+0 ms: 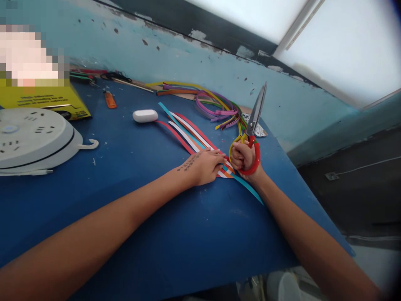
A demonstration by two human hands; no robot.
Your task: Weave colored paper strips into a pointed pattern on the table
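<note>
Two bare forearms enter from the lower corners of the frame over a blue desk (188, 246); a loose turquoise strip end (249, 190) trails across it, right of centre; just above, the left hand (206, 165) lies palm down on a band of woven paper strips (200, 138), in red, white, orange and turquoise, at the middle of the frame; whether its thumb pinches them, I cannot tell; the right hand (246, 156), just beside it, is curled tightly around the red handle of a pair of scissors (257, 108), blades together and pointing up; at the left edge sits a round white device (34, 133) with a hook; beyond the woven strips' far end is a small white case (145, 116); farther off, a yellow box (75, 100) stands upper left, an orange tool (110, 100) near it; curled coloured strips (227, 112) lie upper centre, before a chipped turquoise wall (156, 50).
</note>
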